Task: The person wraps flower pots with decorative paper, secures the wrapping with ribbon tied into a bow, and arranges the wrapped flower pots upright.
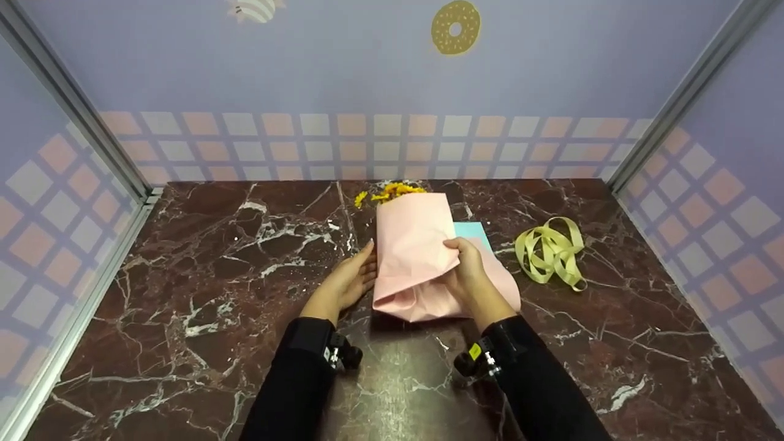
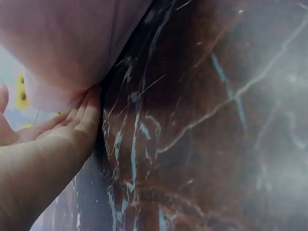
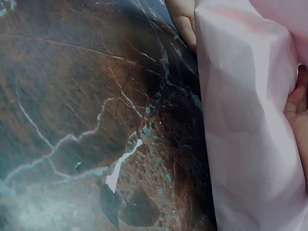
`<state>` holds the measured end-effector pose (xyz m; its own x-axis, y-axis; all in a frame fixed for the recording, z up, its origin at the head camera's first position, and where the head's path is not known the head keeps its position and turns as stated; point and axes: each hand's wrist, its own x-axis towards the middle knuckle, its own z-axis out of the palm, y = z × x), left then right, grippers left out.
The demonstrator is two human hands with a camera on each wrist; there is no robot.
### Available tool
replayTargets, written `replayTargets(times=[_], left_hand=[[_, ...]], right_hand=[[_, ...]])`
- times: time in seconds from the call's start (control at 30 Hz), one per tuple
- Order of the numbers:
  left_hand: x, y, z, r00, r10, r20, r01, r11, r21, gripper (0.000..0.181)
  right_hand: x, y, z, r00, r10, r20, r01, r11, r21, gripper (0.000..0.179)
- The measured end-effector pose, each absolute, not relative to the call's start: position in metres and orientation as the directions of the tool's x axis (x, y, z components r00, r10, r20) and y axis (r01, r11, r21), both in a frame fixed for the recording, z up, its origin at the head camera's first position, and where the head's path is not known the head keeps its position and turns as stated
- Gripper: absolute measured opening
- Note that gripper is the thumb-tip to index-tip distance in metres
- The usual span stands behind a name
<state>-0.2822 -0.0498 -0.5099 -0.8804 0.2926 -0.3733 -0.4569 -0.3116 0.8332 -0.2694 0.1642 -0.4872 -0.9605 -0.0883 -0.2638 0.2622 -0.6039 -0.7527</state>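
Pink wrapping paper (image 1: 416, 239) lies folded over a bunch of yellow flowers (image 1: 401, 191), whose heads stick out at the far end; the stems are hidden. My right hand (image 1: 470, 269) pinches the paper's right fold, thumb on top and fingers inside the fold. In the right wrist view the pink paper (image 3: 245, 110) hides most of that hand. My left hand (image 1: 350, 278) stands on edge along the left side, fingers straight. The left wrist view shows the left hand's fingertips (image 2: 91, 98) right at the paper's lower edge. Light blue paper (image 1: 470, 230) shows beneath, right of the fold.
A loose coil of yellow-green ribbon (image 1: 551, 252) lies to the right of the paper on the dark red marble table (image 1: 202, 275). Tiled-pattern walls (image 1: 386, 144) enclose the table's back and both sides. A small camera is strapped to each wrist.
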Motion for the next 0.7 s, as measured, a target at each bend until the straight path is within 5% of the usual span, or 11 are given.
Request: replayTargets(times=[0.27, 0.7], left_hand=[[-0.284, -0.044, -0.488, -0.873, 0.286, -0.396, -0.442, -0.121, 0.889, 0.024], [-0.28, -0.033, -0.47, -0.865, 0.273, -0.42, -0.422, 0.055, 0.905, 0.049]], right_hand=[[-0.272, 0.163, -0.492, -0.968, -0.101, -0.232, 0.244, -0.612, -0.752, 0.037], [-0.27, 0.165, -0.499, -0.964, -0.046, -0.263, 0.234, -0.617, -0.751, 0.045]])
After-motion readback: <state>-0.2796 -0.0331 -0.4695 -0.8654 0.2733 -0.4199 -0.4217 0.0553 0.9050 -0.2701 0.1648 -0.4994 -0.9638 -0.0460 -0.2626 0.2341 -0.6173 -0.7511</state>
